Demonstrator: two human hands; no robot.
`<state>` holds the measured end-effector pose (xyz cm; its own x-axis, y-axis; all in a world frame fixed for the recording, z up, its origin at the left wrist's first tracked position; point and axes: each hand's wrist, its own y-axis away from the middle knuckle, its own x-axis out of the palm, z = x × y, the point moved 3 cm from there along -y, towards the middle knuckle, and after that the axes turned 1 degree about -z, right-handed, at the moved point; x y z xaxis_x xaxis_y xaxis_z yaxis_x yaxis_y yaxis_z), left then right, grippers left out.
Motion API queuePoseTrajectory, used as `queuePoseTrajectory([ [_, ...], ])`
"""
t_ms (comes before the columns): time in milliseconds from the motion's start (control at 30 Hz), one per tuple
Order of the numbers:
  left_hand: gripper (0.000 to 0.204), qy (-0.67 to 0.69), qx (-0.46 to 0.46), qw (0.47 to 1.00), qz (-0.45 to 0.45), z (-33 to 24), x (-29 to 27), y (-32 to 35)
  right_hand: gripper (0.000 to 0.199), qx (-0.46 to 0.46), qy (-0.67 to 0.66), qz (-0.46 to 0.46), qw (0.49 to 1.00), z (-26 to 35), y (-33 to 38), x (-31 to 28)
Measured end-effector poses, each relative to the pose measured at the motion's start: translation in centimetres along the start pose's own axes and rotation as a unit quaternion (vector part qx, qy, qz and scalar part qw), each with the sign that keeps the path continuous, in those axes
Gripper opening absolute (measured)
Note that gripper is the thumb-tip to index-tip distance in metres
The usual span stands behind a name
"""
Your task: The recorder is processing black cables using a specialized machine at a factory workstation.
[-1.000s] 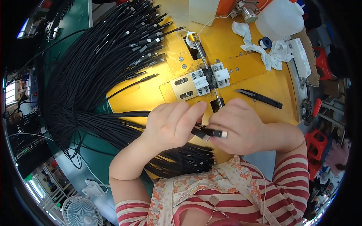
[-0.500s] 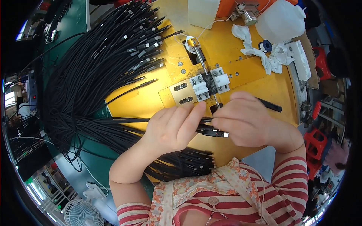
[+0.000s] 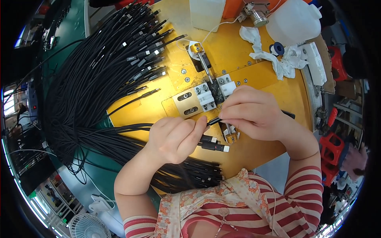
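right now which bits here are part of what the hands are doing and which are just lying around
In use: left hand, right hand, black cable pinched between them, clamp fixture, cable bundle.
Lying about: white rag, white jug, small fan, black pen.

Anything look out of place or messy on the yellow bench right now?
Nothing looks damaged or spilled. The left hand and right hand pinch one black cable end beside the white clamp blocks. A crumpled white rag lies loose on the yellow plate, and the black cable bundle sprawls over its left edge.
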<state>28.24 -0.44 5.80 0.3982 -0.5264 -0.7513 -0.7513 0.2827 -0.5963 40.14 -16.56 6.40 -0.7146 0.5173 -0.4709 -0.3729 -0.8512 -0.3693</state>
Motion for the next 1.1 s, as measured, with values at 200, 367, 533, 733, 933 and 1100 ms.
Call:
queuePoseTrajectory([
  [200, 0.031, 0.006, -0.011, 1.000, 0.013, 0.4, -0.1, -0.2, 0.012, 0.007, -0.007, 0.011, 1.000, -0.3, 0.1, 0.1],
  [367, 0.033, -0.012, -0.073, 0.997, 0.007, 1.6, 0.6, -0.3, 0.012, 0.060, 0.022, -0.022, 0.998, -1.4, 0.0, -0.9],
  [533, 0.052, -0.019, -0.101, 0.990, 0.100, 1.6, 0.9, -0.3, 0.010, 0.023, 0.132, -0.042, 0.990, -2.3, -0.2, -0.9],
  [733, 0.061, -0.045, -0.103, 0.983, 0.144, 1.9, 1.2, -0.1, 0.014, 0.026, 0.188, -0.004, 0.982, -2.0, -0.3, -0.8],
  [933, 0.056, -0.034, -0.130, 0.980, 0.146, 1.7, 1.0, -0.6, 0.017, -0.024, 0.292, 0.018, 0.956, -0.9, -0.1, -0.5],
  [1100, 0.054, -0.026, -0.134, 0.981, 0.140, 1.7, 1.0, -0.7, 0.020, -0.014, 0.163, 0.065, 0.984, -0.5, -0.2, 0.1],
])
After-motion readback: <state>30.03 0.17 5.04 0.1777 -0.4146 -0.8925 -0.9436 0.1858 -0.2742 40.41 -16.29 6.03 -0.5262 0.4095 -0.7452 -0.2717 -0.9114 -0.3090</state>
